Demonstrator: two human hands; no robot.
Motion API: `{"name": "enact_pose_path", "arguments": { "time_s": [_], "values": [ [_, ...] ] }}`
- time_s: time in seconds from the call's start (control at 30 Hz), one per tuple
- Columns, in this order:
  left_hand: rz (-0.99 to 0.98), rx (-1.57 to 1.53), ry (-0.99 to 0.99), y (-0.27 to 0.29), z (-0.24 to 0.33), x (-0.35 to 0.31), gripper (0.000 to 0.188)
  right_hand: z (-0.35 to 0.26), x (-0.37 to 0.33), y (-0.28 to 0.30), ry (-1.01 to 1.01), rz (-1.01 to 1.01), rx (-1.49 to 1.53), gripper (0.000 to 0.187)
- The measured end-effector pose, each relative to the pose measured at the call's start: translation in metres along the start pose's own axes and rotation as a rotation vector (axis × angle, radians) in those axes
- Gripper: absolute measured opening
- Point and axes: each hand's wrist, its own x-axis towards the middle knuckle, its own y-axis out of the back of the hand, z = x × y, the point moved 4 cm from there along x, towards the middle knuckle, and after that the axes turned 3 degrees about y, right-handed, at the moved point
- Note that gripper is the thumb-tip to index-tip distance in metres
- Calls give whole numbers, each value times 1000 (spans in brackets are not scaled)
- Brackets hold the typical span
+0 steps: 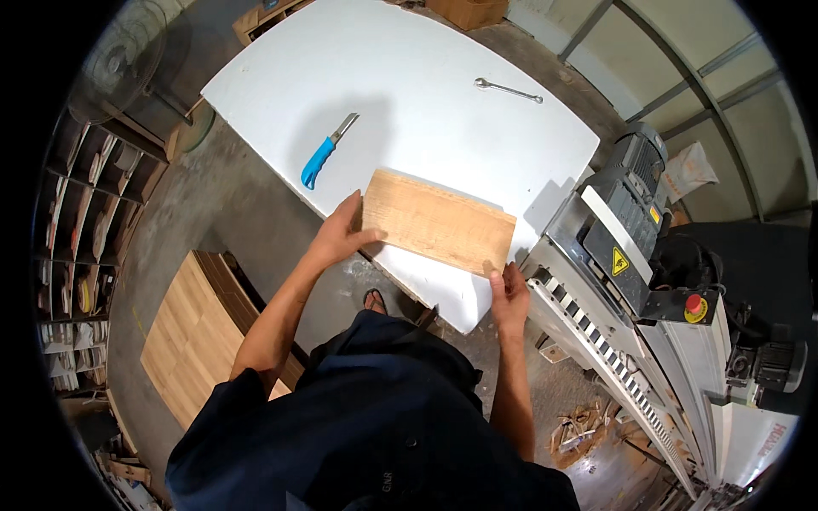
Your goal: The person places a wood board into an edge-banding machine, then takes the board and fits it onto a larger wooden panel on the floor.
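Note:
A rectangular light-brown wooden board (pixel 439 223) is held level over the near part of the white table (pixel 409 94). My left hand (pixel 341 232) grips its left end, thumb on the top face and the other fingers at the edge and beneath. At the near right corner my right hand (pixel 509 296) pinches the board, its thumb on top; the fingertips underneath are hidden. Beyond my left hand a utility knife (pixel 320 162) with a blue handle lies on the table, blade bared and pointing away. A metal wrench (pixel 509 90) rests farther back on the right.
Close on the right stands a long machine with a motor (pixel 635 166), a striped feed track (pixel 596 341) and a red stop button (pixel 696 305). A stack of wooden panels (pixel 192 341) sits at lower left. Shelves (pixel 89 213) and a fan (pixel 115 64) line the left side.

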Motion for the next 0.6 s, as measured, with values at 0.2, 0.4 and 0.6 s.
{"name": "enact_pose_path", "arguments": {
  "time_s": [0.2, 0.4, 0.6],
  "values": [
    [-233, -701, 446, -19, -8, 11, 45, 34, 12, -14, -242, -8, 182, 43],
    [-237, -737, 490, -20, -14, 11, 42, 39, 12, -19, -299, 6, 174, 42],
    [-127, -752, 478, -21, -18, 10, 50, 37, 9, -21, -424, 15, 298, 40]
  ]
}}
